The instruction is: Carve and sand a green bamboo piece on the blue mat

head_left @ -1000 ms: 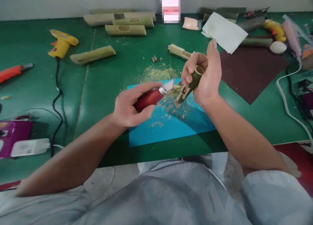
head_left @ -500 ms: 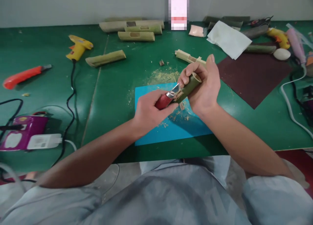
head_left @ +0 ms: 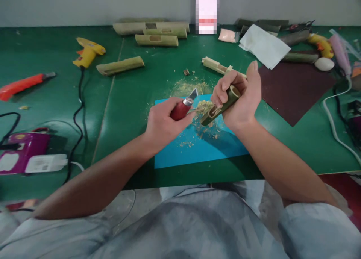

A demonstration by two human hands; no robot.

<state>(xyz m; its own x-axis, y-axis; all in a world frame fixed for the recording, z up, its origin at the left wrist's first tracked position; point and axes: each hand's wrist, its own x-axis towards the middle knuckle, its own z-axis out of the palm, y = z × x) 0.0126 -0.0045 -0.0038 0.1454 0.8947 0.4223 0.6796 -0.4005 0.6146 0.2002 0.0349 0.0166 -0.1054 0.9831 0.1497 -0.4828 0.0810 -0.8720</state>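
Since the earlier frame, the knife [head_left: 180, 111] is pulled left, so a gap is opened between its blade and the bamboo tube [head_left: 222, 104]. Table [head_left: 135, 101] is partly covered by a blue sheet [head_left: 169, 157]. Tube is held tilted above the sheet, its upper open end pointed far and right. It is gripped by the right hand [head_left: 241, 109]: fingers curled round it, thumb raised. Judged light, stiff, smooth-skinned, so a bit slippery; the wall around the cut-out is probably the weak spot and could split along the grain. Best held round the uncut upper end, clear of the cut-out. Knife handle is wrapped by the left hand [head_left: 163, 120], fingers closed, blade exposed; likely rigid, best taken behind the metal collar. Shavings [head_left: 187, 88] are scattered on and beyond the sheet.
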